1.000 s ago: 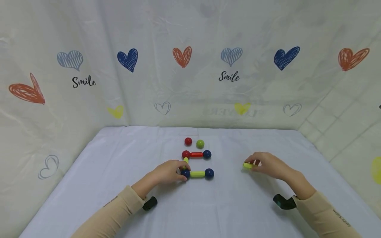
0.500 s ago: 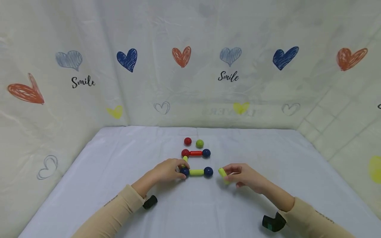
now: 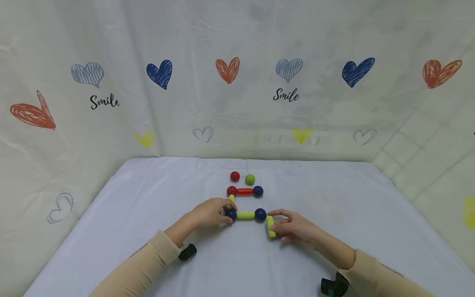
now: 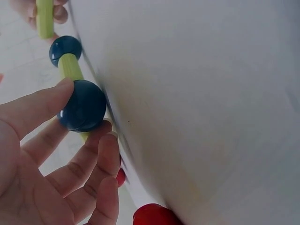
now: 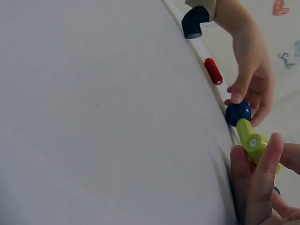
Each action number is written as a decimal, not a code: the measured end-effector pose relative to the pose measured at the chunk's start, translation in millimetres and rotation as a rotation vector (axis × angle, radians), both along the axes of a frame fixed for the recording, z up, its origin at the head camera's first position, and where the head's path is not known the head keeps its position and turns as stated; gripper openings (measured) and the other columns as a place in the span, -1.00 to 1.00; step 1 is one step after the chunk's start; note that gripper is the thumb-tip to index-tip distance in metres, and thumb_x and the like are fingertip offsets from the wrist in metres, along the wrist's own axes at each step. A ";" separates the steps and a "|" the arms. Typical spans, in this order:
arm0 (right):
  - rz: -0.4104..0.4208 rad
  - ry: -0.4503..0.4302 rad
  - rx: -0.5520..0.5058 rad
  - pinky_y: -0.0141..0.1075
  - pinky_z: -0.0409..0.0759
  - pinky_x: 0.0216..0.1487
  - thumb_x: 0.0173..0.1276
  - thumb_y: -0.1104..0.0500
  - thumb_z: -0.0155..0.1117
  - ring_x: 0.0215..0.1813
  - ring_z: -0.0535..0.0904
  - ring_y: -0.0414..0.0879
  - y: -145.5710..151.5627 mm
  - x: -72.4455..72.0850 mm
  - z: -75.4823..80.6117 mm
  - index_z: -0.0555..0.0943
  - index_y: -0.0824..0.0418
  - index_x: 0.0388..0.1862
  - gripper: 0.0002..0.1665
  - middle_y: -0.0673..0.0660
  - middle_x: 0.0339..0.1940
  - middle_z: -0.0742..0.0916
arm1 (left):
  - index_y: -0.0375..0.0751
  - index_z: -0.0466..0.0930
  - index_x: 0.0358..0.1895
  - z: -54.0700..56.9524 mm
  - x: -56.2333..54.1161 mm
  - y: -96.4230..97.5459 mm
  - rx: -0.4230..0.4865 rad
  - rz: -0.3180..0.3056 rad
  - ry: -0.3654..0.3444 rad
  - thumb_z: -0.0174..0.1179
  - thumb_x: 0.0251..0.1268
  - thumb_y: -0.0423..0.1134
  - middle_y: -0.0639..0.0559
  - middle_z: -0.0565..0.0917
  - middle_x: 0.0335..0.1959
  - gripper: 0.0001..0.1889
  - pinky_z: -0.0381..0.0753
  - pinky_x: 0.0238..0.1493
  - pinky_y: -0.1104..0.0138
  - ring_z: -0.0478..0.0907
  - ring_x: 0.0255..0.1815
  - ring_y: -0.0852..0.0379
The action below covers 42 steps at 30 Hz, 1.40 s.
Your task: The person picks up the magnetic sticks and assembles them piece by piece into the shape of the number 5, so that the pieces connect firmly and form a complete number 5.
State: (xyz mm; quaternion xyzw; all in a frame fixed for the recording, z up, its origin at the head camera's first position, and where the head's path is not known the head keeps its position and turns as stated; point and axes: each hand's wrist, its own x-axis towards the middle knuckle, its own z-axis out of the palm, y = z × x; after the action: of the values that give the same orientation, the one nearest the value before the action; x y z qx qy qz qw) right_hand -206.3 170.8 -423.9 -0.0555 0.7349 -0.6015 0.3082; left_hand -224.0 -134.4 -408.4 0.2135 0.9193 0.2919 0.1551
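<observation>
On the white cloth lies a C-shaped frame of balls and rods. My left hand (image 3: pixel 210 213) pinches its near-left blue ball (image 4: pixel 83 105) between thumb and fingers. From that ball a yellow-green rod (image 3: pixel 245 215) runs right to a second blue ball (image 3: pixel 260 214). Another yellow-green rod (image 3: pixel 231 198), partly behind the left fingers, leads back to a red ball (image 3: pixel 231 190), followed by a red rod (image 3: pixel 245 191) and a far blue ball (image 3: pixel 257 191). My right hand (image 3: pixel 297 229) holds a loose yellow-green rod (image 3: pixel 271 227), its far end close by the second blue ball.
Behind the frame sit a loose red ball (image 3: pixel 235 176) and a green ball (image 3: pixel 250 179). A separate red rod (image 5: pixel 213 71) shows beyond the left hand in the right wrist view. Black wrist devices (image 3: pixel 187 252) hang at both sleeves. A heart-printed curtain (image 3: pixel 245 115) rises behind the table.
My right hand has come left and toward the frame with its yellow-green rod, which has turned from lying sideways to pointing away from me. The left hand stays on its blue ball.
</observation>
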 end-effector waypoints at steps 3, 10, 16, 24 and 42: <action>-0.004 -0.024 -0.004 -0.40 0.64 -0.30 0.41 0.18 0.40 -0.21 0.68 -0.11 -1.8 -0.3 -0.8 0.23 0.28 0.56 -0.15 0.15 -0.09 0.71 | 0.03 0.66 0.10 -0.5 0.5 0.1 0.000 0.000 -0.003 0.42 0.32 -0.22 0.04 0.67 -0.08 -0.69 0.58 0.03 0.10 0.55 -0.10 0.09; 0.008 -0.079 -0.015 -0.36 0.68 -0.23 0.39 0.22 0.41 -0.17 0.73 -0.06 -5.9 -2.3 -1.6 0.15 0.23 0.59 -0.08 0.21 -0.06 0.70 | 0.03 0.66 0.11 -0.1 -0.5 0.3 -0.001 0.004 -0.006 0.42 0.32 -0.22 0.04 0.66 -0.08 -0.68 0.58 -0.02 0.13 0.54 -0.12 0.09; 0.008 -0.116 -0.038 -0.36 0.69 -0.22 0.41 0.30 0.35 -0.16 0.75 0.00 -9.1 -2.6 -2.7 0.05 0.22 0.62 -0.05 0.23 -0.07 0.69 | 0.01 0.66 0.11 -0.9 -0.1 0.8 -0.001 -0.002 -0.010 0.43 0.32 -0.23 0.04 0.66 -0.09 -0.68 0.59 -0.02 0.13 0.53 -0.13 0.09; -0.009 -0.161 -0.104 -0.35 0.70 -0.19 0.45 0.30 0.32 -0.16 0.76 -0.02 -11.4 -3.2 -2.4 -0.09 0.16 0.67 0.02 0.30 0.05 0.62 | 0.02 0.66 0.09 0.1 -0.1 1.2 -0.010 0.003 0.002 0.42 0.32 -0.23 0.05 0.66 -0.11 -0.69 0.57 -0.04 0.14 0.53 -0.14 0.10; 0.056 -0.184 -0.137 -0.29 0.70 -0.07 0.52 0.23 0.24 -0.06 0.78 0.07 -9.5 -7.2 -1.1 -0.11 0.30 0.64 -0.06 0.27 -0.02 0.76 | 0.04 0.66 0.11 -0.5 -2.8 0.5 -0.023 0.002 -0.007 0.41 0.34 -0.21 0.07 0.65 -0.10 -0.69 0.58 0.03 0.13 0.53 -0.09 0.09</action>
State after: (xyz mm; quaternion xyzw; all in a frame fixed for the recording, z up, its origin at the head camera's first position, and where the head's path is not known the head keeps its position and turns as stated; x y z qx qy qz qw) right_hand -213.6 161.3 -425.0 -0.0414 0.6589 -0.6439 0.3867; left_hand -226.8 -133.8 -408.8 0.2096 0.9223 0.2822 0.1607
